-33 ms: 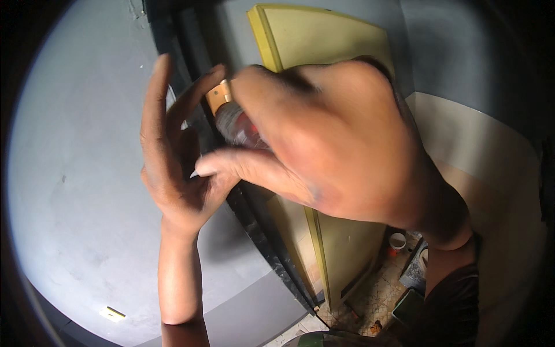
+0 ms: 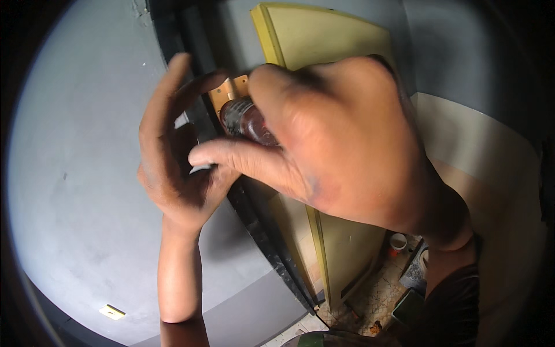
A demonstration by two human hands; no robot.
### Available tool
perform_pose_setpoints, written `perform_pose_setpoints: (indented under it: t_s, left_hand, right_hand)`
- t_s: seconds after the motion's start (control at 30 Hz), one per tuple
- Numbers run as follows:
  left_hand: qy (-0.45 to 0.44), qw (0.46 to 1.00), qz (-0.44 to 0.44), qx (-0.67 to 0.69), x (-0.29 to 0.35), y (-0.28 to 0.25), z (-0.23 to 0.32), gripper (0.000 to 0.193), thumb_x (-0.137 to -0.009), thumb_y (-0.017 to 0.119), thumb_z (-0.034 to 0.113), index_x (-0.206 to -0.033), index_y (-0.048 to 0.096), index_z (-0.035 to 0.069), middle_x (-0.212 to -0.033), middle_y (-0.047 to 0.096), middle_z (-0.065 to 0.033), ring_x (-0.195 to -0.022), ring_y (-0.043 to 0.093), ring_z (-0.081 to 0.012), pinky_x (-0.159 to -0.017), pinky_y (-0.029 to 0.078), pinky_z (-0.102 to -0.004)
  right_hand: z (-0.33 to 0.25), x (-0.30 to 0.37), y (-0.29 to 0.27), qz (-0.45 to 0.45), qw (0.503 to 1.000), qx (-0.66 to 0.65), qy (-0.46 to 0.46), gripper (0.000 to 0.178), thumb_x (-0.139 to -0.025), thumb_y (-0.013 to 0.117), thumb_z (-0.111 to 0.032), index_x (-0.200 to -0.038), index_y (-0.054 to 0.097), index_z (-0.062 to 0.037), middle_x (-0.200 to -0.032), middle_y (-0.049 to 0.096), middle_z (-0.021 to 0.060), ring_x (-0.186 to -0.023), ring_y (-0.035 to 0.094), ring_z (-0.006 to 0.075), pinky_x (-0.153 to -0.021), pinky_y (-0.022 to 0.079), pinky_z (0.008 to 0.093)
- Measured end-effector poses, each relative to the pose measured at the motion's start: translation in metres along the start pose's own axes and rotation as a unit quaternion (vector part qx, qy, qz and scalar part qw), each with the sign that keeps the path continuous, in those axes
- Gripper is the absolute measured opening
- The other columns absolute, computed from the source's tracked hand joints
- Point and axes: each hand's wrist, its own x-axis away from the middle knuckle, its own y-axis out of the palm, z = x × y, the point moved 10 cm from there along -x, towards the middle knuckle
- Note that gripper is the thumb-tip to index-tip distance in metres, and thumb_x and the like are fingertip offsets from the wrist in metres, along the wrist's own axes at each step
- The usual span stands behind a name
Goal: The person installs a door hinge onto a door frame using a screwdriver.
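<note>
My right hand (image 2: 341,139) is closed round a screwdriver (image 2: 234,117) with a dark red and black handle; its shaft is not visible. Its thumb stretches left, over part of my left hand. A brass-coloured hinge (image 2: 238,85) sits against the dark door frame (image 2: 243,211), just above the screwdriver handle. Beside the frame, my left hand (image 2: 167,144) is raised with its fingers curved and apart. Its fingertips are close to the hinge, and its thumb is partly hidden behind my right thumb. I cannot make out anything held in it.
A yellow-edged door panel (image 2: 341,248) stands behind my right hand. Grey wall (image 2: 81,173) fills the left, with a switch plate (image 2: 112,312) low down. On the littered floor at the lower right are a white cup (image 2: 398,240) and a grey box (image 2: 413,274).
The screwdriver handle and right fingers have shifted slightly, and more of the hinge shows. My left fingers have tilted a little to the right.
</note>
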Motion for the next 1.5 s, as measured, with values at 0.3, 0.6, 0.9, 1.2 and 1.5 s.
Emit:
perform_pose_setpoints:
  t_s: [0.3, 0.6, 0.9, 1.2, 1.5]
  left_hand:
    - [-0.024, 0.981, -0.181, 0.068, -0.008, 0.006, -0.013, 0.047, -0.085, 0.086, 0.008, -0.128, 0.073, -0.003, -0.119, 0.075, -0.0218, -0.084, 0.077, -0.0289, -0.075, 0.063, -0.0330]
    - [-0.224, 0.962, -0.022, 0.152, 0.005, -0.014, -0.036, 0.047, -0.081, 0.092, 0.008, -0.121, 0.069, -0.001, -0.106, 0.070, -0.0003, -0.072, 0.043, -0.0025, -0.062, 0.037, -0.0191]
    - [-0.441, 0.353, 0.062, 0.823, 0.083, 0.137, 0.008, 0.027, -0.111, 0.059, 0.039, -0.126, 0.058, 0.017, -0.078, 0.039, 0.0089, -0.060, 0.028, -0.0034, -0.049, 0.020, -0.0205]
    - [-0.456, 0.308, 0.276, 0.788, 0.076, 0.167, -0.006, 0.030, -0.106, 0.063, 0.049, -0.103, 0.061, 0.019, -0.069, 0.036, 0.0105, -0.056, 0.026, -0.0026, -0.048, 0.020, -0.0224]
    - [-0.389, 0.337, 0.265, 0.815, 0.074, 0.158, -0.002, 0.052, -0.106, 0.060, 0.056, -0.130, 0.050, 0.011, -0.072, 0.041, 0.0087, -0.056, 0.030, -0.0047, -0.050, 0.023, -0.0235]
  right_hand:
    - [0.003, 0.011, -0.001, 0.046, 0.993, -0.101, -0.033, 0.054, -0.071, 0.094, -0.019, -0.116, 0.073, 0.0013, -0.090, 0.069, 0.0140, -0.072, 0.067, 0.0243, -0.065, 0.057, 0.0340]
    - [0.020, 0.003, 0.004, 0.031, 0.990, 0.023, 0.137, 0.052, -0.083, 0.092, -0.033, -0.065, 0.055, -0.0023, -0.051, 0.050, 0.0116, -0.041, 0.045, 0.0230, -0.044, 0.036, 0.0340]
    - [0.028, 0.008, 0.001, 0.018, 0.980, 0.085, 0.181, 0.048, -0.099, 0.078, -0.031, -0.072, 0.064, 0.0058, -0.055, 0.043, 0.0203, -0.044, 0.032, 0.0261, -0.048, 0.032, 0.0388]
    - [0.009, 0.008, 0.008, -0.116, 0.991, 0.034, 0.048, 0.047, -0.087, 0.084, -0.012, -0.127, 0.063, 0.0028, -0.104, 0.070, 0.0216, -0.090, 0.074, 0.0341, -0.071, 0.055, 0.0342]
    - [0.008, 0.010, 0.016, -0.190, 0.972, 0.080, 0.110, 0.031, -0.092, 0.081, -0.022, -0.105, 0.069, 0.0033, -0.080, 0.063, 0.0189, -0.069, 0.067, 0.0294, -0.061, 0.050, 0.0349]
